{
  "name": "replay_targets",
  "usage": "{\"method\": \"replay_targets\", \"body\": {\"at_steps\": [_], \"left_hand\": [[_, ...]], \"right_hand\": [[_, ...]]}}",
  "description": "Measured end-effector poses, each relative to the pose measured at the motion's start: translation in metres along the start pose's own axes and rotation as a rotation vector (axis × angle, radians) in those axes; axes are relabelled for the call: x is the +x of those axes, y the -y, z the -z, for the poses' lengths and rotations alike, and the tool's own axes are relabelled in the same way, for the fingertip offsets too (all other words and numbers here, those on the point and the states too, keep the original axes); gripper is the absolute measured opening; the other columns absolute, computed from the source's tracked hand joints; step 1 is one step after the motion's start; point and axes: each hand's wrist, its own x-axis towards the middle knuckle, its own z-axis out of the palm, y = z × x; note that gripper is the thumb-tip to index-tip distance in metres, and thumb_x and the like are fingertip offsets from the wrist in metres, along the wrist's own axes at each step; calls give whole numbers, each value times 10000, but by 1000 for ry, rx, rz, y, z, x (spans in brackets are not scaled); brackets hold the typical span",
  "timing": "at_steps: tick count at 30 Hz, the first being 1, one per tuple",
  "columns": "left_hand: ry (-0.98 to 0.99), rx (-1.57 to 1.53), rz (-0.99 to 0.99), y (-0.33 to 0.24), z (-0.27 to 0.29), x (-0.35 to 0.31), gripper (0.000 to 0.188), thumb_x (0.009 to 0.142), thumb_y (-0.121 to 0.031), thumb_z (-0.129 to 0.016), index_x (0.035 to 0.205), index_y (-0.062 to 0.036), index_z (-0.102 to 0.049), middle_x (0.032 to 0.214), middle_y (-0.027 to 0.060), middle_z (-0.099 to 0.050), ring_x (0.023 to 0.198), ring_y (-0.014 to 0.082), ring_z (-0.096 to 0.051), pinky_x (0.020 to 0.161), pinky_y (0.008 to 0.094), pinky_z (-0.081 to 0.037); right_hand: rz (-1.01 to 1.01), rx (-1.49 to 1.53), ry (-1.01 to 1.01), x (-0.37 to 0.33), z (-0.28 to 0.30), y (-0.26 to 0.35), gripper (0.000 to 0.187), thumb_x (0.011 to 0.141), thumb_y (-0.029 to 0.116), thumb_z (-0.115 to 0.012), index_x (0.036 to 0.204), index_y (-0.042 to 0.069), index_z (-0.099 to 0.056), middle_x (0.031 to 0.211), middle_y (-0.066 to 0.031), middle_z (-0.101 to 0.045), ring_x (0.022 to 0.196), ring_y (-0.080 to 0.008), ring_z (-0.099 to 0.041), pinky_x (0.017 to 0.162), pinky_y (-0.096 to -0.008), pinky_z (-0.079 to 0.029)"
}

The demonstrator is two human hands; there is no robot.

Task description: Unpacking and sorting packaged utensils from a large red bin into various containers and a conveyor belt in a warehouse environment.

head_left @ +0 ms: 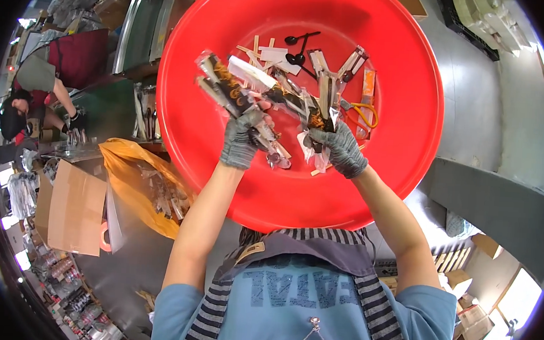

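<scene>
Both hands, in grey knit gloves, are over a large red basin (405, 134). My left hand (240, 142) is closed around a bundle of clear-wrapped cutlery packets (230, 92), some with black and orange print. Beside it, my right hand (341, 150) grips another cutlery packet (317, 119), black with an orange pattern; its far end lies close to the left bundle. On the basin floor are black plastic spoons (296, 58), loose wooden chopsticks (255, 47), more wrapped packets (352, 63), and scissors (370, 117) with orange handles next to an orange packet (369, 85).
An orange plastic bag (129, 161) with clear-wrapped packets stands left of the basin, near an open cardboard box (76, 208). At the far left a co-worker (37, 87) bends over a dark green table (111, 107). A grey beam (488, 196) runs along the right.
</scene>
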Motion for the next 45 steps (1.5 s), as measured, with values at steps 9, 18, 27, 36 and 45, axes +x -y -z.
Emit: {"method": "replay_targets", "body": {"at_steps": [9,18,27,36,45], "left_hand": [[-126,32,-82,-23,-39,-5,311,684,-125,-698,954,-51,-562,791,26,-568,662,169,-567,516,305,-505],[-159,287,-60,-30,-57,-21,300,659,-76,-727,895,-54,-543,714,17,-567,580,131,-567,487,236,-467],[-46,-122,-52,-28,-58,-19,242,709,-137,-693,895,-89,-545,754,42,-598,625,143,-585,489,286,-512],[-203,-221,25,-24,-59,-14,134,756,-120,-654,848,-78,-566,706,44,-598,590,193,-589,482,341,-521],[-104,395,-246,-17,-53,-33,374,702,11,-645,1055,-16,-523,753,65,-593,532,128,-552,438,271,-492]], "right_hand": [[-77,-142,120,-5,6,-1,253,807,105,-567,1032,-3,-526,803,-45,-573,648,-120,-535,600,-241,-448],[271,-53,-153,5,-1,12,270,770,113,-643,1015,45,-550,873,-16,-593,729,-91,-551,641,-229,-457],[152,171,-144,-1,-6,10,253,805,198,-615,949,-9,-599,720,-20,-607,597,-63,-544,532,-164,-419],[856,-641,105,-2,-13,-2,446,633,31,-727,1050,112,-589,1007,-48,-530,888,-209,-537,779,-325,-446],[578,-352,-137,-15,-30,81,232,750,102,-679,943,5,-592,855,-28,-620,755,-106,-572,670,-243,-468]]}}
